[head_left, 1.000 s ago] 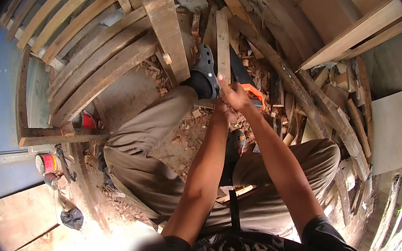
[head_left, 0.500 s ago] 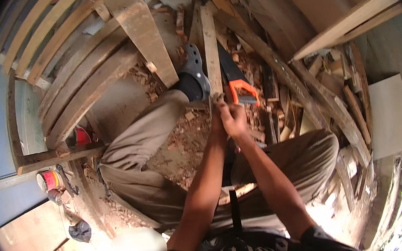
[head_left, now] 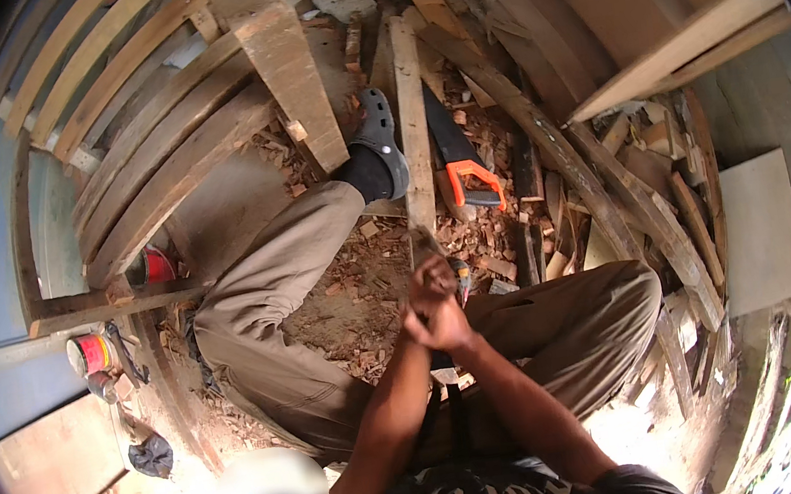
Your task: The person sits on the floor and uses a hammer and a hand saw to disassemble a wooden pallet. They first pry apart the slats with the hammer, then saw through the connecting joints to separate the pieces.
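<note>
My hands are drawn together between my knees, in front of my body. My left hand (head_left: pixel 419 329) and my right hand (head_left: pixel 446 316) overlap, their fingers closed; whatever they grip is hidden. Just past the knuckles lies the near end of a long narrow wooden strip (head_left: pixel 412 126), which runs straight away from me. My grey clog (head_left: pixel 383 145) rests along its left side. To the right of the strip is a handsaw (head_left: pixel 472 178) with an orange and dark handle, its black blade pointing away. A small tool with a yellowish part (head_left: pixel 461 273) shows beside my fingers.
Wood chips (head_left: pixel 363 300) cover the ground. A slatted wooden frame (head_left: pixel 168 166) stands at the left, near a red tin (head_left: pixel 157 266) and another can (head_left: pixel 90 355). Long beams (head_left: pixel 562 157) lean at the right, beside a pale board (head_left: pixel 759 232). A black bundle (head_left: pixel 153 456) lies lower left.
Both hands have come back toward my body along the strip, away from the saw handle, and now overlap more closely. The strip and saw look nearly unmoved.
</note>
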A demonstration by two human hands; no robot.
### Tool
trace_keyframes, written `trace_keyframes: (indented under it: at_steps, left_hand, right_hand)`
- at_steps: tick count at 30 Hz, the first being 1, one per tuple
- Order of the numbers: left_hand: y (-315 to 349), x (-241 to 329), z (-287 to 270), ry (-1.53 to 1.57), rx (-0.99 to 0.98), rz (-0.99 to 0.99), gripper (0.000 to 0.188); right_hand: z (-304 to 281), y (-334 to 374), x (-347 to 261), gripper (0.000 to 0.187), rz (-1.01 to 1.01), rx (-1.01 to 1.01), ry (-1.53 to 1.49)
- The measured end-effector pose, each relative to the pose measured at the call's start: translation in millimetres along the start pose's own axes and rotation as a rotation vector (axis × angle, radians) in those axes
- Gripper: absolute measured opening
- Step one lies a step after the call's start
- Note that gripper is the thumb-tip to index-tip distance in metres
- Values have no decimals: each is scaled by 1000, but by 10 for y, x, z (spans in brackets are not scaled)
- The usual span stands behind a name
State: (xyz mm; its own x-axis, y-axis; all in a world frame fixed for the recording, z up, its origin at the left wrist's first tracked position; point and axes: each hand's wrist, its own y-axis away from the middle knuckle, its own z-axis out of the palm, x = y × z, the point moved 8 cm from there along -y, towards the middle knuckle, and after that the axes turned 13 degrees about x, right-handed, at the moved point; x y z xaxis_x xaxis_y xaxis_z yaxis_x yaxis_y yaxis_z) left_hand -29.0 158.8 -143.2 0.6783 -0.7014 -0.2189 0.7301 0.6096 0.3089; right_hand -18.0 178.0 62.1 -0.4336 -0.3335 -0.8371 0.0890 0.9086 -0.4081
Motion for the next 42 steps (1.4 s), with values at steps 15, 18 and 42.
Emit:
trace_keyframes:
  at_steps: [15,18,42]
  left_hand:
    - [417,131,1520,-1504,535,283,75]
    - [439,562,1411,-1774,516,131,75]
    - [955,982,1000,-1916,1062,819,71]
  right_hand:
    - [-722,70,516,49,1031,-167,-223]
    - [-779,286,816,38,797,87,33]
    - [-985,392,1364,32,1019,57,24]
